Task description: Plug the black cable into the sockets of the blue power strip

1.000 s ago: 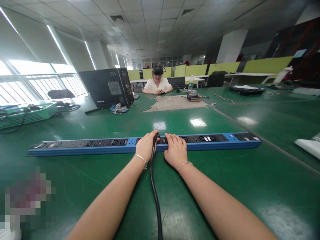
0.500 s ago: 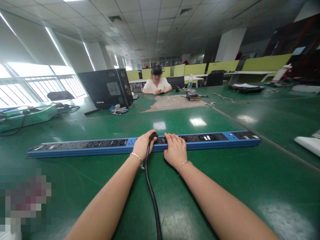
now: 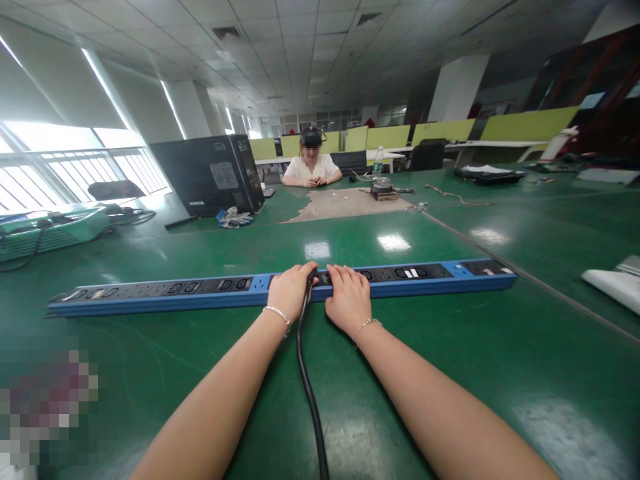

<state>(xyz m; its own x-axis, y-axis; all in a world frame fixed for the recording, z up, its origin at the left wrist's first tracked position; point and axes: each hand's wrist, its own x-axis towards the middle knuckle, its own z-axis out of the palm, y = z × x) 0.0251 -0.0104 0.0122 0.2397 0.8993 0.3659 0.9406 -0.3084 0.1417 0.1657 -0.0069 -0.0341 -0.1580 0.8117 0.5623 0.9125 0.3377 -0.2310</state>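
Note:
A long blue power strip (image 3: 165, 305) with black socket panels lies across the green table (image 3: 200, 373). Near its middle, my left hand (image 3: 291, 291) is closed around the plug end of a black cable (image 3: 309, 380), which runs down toward me. The plug is mostly hidden by my fingers, and I cannot tell whether it sits in a socket. Just to the right, my right hand (image 3: 349, 298) grips the strip, its fingers over the top face and its thumb side toward the cable.
A black computer case (image 3: 205, 175) and gloves (image 3: 234, 217) stand behind at left, near a green basket (image 3: 75, 227). A person (image 3: 311, 167) sits across the table. A bottle (image 3: 379, 163) and a round metal part (image 3: 383, 187) are further back. A white object (image 3: 613, 288) lies at right.
My left hand has turned slightly and shifted a little right with the plug, and the cable's upper part has moved right. My right hand stays on the strip. The view has shifted slightly.

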